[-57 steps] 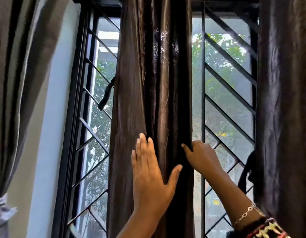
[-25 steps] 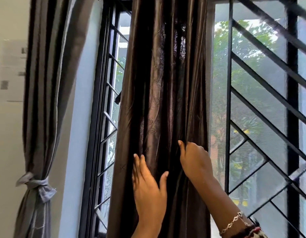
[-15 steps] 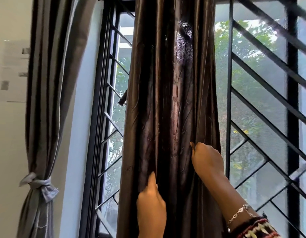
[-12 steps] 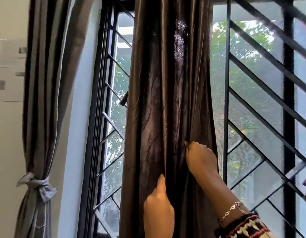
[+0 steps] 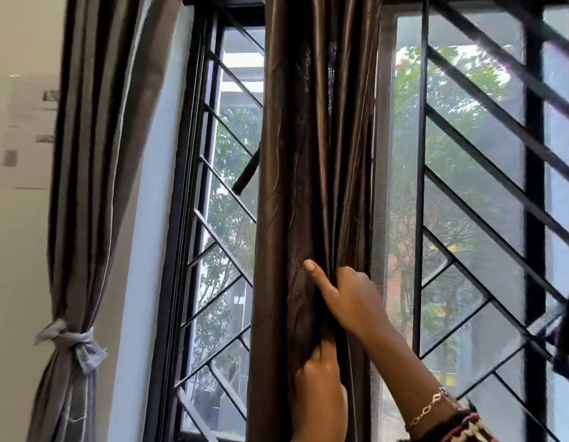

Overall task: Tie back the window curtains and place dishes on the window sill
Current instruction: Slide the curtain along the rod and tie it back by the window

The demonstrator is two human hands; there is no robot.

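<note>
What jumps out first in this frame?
The brown curtain hangs bunched at centre, the right hand gripping its folds and the left hand holding it just below. At far left, a grey curtain is already tied back with a knotted tie.

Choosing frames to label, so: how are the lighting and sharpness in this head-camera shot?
Head view: daylight through the window grille backlights everything, bleaching the sky; the brown curtain goes dark with glossy streaks; the left hand and right hand are shaded yet sharp; the wall papers are blurred.
</note>
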